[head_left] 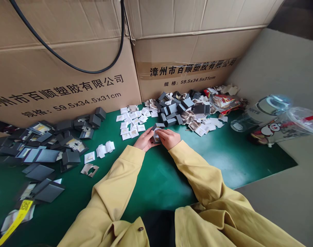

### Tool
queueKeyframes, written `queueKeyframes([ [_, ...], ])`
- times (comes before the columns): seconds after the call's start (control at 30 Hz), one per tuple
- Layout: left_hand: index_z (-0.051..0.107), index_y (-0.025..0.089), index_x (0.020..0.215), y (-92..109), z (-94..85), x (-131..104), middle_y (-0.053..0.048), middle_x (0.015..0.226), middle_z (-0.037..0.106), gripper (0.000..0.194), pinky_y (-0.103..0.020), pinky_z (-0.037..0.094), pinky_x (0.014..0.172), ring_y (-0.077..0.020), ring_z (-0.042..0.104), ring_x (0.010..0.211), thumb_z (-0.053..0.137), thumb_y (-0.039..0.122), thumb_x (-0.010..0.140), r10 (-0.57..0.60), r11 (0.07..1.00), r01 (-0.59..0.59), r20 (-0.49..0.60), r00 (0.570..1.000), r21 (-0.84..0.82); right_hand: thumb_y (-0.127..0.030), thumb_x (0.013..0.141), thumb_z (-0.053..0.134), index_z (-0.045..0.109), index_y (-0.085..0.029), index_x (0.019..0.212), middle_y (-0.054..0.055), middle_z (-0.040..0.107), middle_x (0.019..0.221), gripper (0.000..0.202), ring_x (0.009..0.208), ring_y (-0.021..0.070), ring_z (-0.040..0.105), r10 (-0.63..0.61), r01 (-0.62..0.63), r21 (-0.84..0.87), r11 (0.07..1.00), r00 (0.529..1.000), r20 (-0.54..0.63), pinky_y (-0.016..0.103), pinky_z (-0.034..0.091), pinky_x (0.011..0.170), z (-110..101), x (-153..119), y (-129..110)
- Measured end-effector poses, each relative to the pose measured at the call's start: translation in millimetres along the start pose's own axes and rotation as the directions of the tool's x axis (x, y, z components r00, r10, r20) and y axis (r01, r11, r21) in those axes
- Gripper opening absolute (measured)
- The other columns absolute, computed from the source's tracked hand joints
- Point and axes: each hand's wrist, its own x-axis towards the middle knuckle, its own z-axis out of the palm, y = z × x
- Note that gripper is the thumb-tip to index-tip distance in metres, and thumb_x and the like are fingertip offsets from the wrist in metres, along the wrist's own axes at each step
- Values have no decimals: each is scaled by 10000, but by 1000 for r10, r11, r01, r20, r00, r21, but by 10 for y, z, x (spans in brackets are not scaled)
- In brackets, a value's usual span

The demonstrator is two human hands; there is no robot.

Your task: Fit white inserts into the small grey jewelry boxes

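Note:
A small dark grey box (158, 126) is between my two hands in the middle of the green table, with something pale inside it. My left hand (146, 139) wraps around its left side. My right hand (169, 138) has its fingers curled at the box's open front, pressed close to the pale part; what the fingertips pinch is partly hidden. Just behind the hands lies a heap of similar grey boxes (173, 108). White card inserts (132, 121) are spread to the left of that heap.
Opened grey boxes (47, 154) pile up on the left, near a yellow strap (17, 219). Torn card scraps (210, 125) and a red plastic packet (224, 103) lie at the back right. Clear cups (287, 127) stand at the right edge. Large cartons (197, 51) wall the back; a black cable (87, 71) hangs there.

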Motion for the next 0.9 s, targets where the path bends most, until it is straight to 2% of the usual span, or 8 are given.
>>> queueKeyframes([
  [0.2, 499, 295, 1171, -8, -7, 2, -48, 1086, 579, 390, -500, 469, 819, -188, 600, 905, 563, 290, 786, 4, 1000, -4, 9, 1000, 1, -212, 869, 433, 656, -291, 977, -9, 675, 967, 260, 772, 91, 593, 21, -25, 48, 999, 996, 84, 177, 418, 646, 34, 0, 3],
  [0.6, 480, 297, 1199, -6, 14, -8, -51, 1065, 592, 408, -497, 461, 827, -189, 601, 903, 547, 269, 797, 4, 1000, -4, -9, 1000, -21, -252, 867, 452, 655, -282, 981, -12, 682, 951, 234, 725, 122, 513, -23, 22, -49, 999, 1000, -20, 238, 319, 502, 52, -22, 17],
  [0.77, 460, 268, 1224, 7, 1, 6, -77, 1044, 603, 406, -510, 459, 819, -206, 601, 912, 498, 248, 819, -26, 997, 26, -1, 1000, -69, -257, 871, 445, 647, -281, 993, -10, 679, 961, 237, 742, 121, 517, -31, 32, -43, 999, 999, 16, 238, 315, 501, 52, -18, 19],
  [0.9, 464, 245, 1222, 9, -24, 14, -75, 959, 625, 405, -511, 460, 813, -204, 617, 851, 492, 234, 819, -53, 996, 50, -34, 998, -68, -271, 876, 436, 649, -292, 998, -15, 675, 987, 247, 739, 115, 531, 11, -9, -30, 1000, 997, 77, 222, 348, 525, 28, 6, 16],
])
